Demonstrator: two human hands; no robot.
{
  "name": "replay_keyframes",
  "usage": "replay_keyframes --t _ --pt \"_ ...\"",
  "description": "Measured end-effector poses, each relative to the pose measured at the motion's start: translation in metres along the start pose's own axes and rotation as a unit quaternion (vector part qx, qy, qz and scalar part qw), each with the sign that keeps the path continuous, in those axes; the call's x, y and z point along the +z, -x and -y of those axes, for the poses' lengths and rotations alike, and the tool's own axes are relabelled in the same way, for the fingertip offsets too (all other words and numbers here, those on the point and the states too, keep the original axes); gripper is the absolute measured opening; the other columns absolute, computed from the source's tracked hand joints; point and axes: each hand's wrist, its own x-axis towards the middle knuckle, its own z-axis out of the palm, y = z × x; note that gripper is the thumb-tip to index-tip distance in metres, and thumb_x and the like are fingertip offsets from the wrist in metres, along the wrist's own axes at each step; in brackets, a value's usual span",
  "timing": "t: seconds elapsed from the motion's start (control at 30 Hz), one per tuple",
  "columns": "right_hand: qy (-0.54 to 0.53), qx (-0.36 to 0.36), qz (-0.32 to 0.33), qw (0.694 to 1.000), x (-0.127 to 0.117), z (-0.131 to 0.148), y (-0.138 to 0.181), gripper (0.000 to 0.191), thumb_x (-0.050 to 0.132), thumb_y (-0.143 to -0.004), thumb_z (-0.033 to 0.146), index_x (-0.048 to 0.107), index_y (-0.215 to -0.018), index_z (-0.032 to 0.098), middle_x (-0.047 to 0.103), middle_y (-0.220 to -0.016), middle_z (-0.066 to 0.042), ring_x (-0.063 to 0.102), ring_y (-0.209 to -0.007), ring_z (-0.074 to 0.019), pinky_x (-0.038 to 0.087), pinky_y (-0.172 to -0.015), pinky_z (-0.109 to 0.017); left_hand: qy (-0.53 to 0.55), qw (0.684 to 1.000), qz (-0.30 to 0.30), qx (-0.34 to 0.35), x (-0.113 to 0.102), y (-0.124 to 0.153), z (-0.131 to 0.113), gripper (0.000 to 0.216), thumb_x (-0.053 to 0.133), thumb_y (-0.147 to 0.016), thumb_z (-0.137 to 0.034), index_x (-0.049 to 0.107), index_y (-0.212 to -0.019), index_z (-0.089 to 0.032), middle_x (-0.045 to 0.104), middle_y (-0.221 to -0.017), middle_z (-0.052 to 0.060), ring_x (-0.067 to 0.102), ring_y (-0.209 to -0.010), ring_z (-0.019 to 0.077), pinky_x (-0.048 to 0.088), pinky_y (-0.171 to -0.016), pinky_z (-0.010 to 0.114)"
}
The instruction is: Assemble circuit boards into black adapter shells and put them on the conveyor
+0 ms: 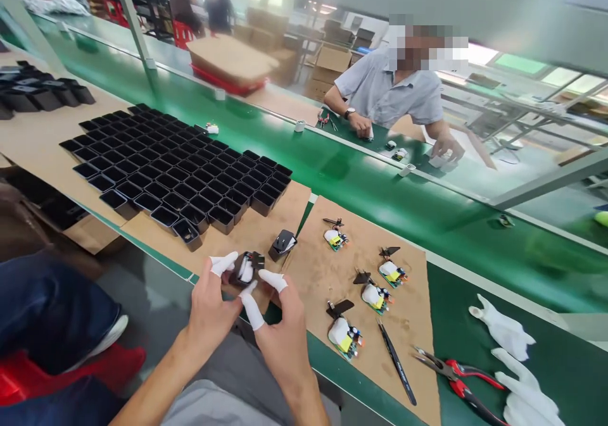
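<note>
Both my hands wear white finger cots and hold one small black plastic housing (247,268) with a white-wrapped circuit part inside it. My left hand (209,309) grips it from the left, my right hand (280,331) from the right, just off the table's near edge. Another black housing (283,244) lies on the cardboard sheet (327,287) just beyond. Several small circuit boards (342,335) with white wrap and black prongs lie on the cardboard to the right.
A large grid of empty black housings (175,173) covers the cardboard at left. Black tweezers (396,363), red-handled pliers (456,375) and white gloves (508,337) lie at right. A green conveyor belt (380,192) runs behind; a person in a grey shirt (389,90) works across it.
</note>
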Motion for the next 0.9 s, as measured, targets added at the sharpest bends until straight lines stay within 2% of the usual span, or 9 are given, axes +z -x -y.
replay_keyframes --t 0.1,0.17,0.23,0.37,0.5,0.57,0.67,0.73,0.9 --pt "-0.027 0.025 -0.035 0.999 0.000 -0.002 -0.006 0.015 0.078 -0.100 0.031 0.077 -0.113 0.024 0.082 -0.107 -0.006 0.081 -0.097 -0.0232 0.068 -0.089 -0.036 0.087 0.993 0.033 -0.075 0.003 0.000 0.000 0.068 0.083 -0.081 -0.023 0.060 -0.145 -0.023 0.062 -0.102 0.000 0.065 -0.071 0.0158 0.062 -0.068 0.031" --pt "-0.012 0.029 -0.069 0.997 -0.005 -0.004 -0.012 0.010 0.078 -0.100 0.033 0.074 -0.101 0.024 0.080 -0.095 -0.003 0.079 -0.087 -0.0218 0.066 -0.082 -0.034 0.140 0.978 0.088 -0.125 0.001 -0.009 0.001 0.073 0.090 -0.079 -0.031 0.062 -0.145 -0.022 0.061 -0.100 -0.001 0.062 -0.064 0.0140 0.060 -0.063 0.029" --pt "0.011 0.020 -0.081 0.996 -0.012 -0.005 -0.019 0.013 0.079 -0.099 0.035 0.073 -0.103 0.024 0.078 -0.095 -0.003 0.077 -0.086 -0.0215 0.065 -0.083 -0.035 0.174 0.960 0.160 -0.153 -0.004 -0.021 0.004 0.066 0.094 -0.079 -0.037 0.070 -0.138 -0.021 0.062 -0.090 -0.003 0.060 -0.061 0.0140 0.058 -0.060 0.028" --pt "0.024 -0.002 -0.057 0.998 -0.020 -0.004 -0.022 0.014 0.075 -0.102 0.032 0.072 -0.113 0.024 0.075 -0.102 -0.003 0.075 -0.092 -0.0212 0.063 -0.089 -0.036 0.177 0.948 0.219 -0.147 -0.015 -0.037 0.007 0.041 0.092 -0.083 -0.040 0.078 -0.116 -0.022 0.062 -0.080 -0.003 0.058 -0.061 0.0150 0.052 -0.060 0.026" --pt "0.106 0.003 -0.093 0.990 -0.019 -0.004 -0.004 0.018 0.072 -0.106 0.037 0.068 -0.093 0.025 0.071 -0.090 -0.002 0.067 -0.083 -0.0219 0.056 -0.078 -0.036 0.081 0.966 0.237 -0.061 -0.019 -0.046 -0.002 0.061 0.095 -0.078 -0.035 0.072 -0.134 -0.024 0.067 -0.113 0.005 0.065 -0.078 0.0209 0.057 -0.073 0.035" --pt "0.179 0.004 -0.086 0.980 -0.015 -0.007 0.007 0.014 0.076 -0.103 0.039 0.073 -0.105 0.025 0.075 -0.098 -0.005 0.068 -0.089 -0.0264 0.055 -0.082 -0.040 0.039 0.962 0.269 -0.007 -0.017 -0.053 -0.006 0.063 0.091 -0.078 -0.026 0.070 -0.137 -0.024 0.068 -0.117 0.008 0.068 -0.092 0.0279 0.057 -0.080 0.038" --pt "0.237 0.000 -0.077 0.968 -0.007 -0.007 0.017 0.026 0.078 -0.102 0.042 0.076 -0.123 0.026 0.078 -0.108 -0.009 0.070 -0.100 -0.0326 0.057 -0.091 -0.049 0.040 0.947 0.318 0.030 -0.013 -0.064 -0.007 0.030 0.078 -0.082 -0.014 0.076 -0.111 -0.024 0.068 -0.101 0.005 0.067 -0.091 0.0287 0.054 -0.079 0.037" --pt "0.214 -0.011 -0.090 0.973 0.000 -0.003 0.018 0.027 0.073 -0.106 0.039 0.075 -0.130 0.026 0.077 -0.113 -0.010 0.072 -0.105 -0.0323 0.060 -0.091 -0.048 0.098 0.941 0.324 0.003 -0.012 -0.066 -0.004 0.025 0.078 -0.086 -0.016 0.076 -0.109 -0.024 0.071 -0.102 0.005 0.069 -0.093 0.0279 0.056 -0.082 0.037" --pt "0.086 -0.048 -0.152 0.983 0.017 0.012 0.007 0.033 0.072 -0.108 0.021 0.074 -0.140 0.029 0.076 -0.124 -0.010 0.077 -0.114 -0.0257 0.068 -0.094 -0.041 0.299 0.905 0.271 -0.135 -0.015 -0.053 0.000 0.054 0.089 -0.085 -0.021 0.070 -0.135 -0.027 0.081 -0.128 0.008 0.077 -0.122 0.0320 0.061 -0.107 0.041"
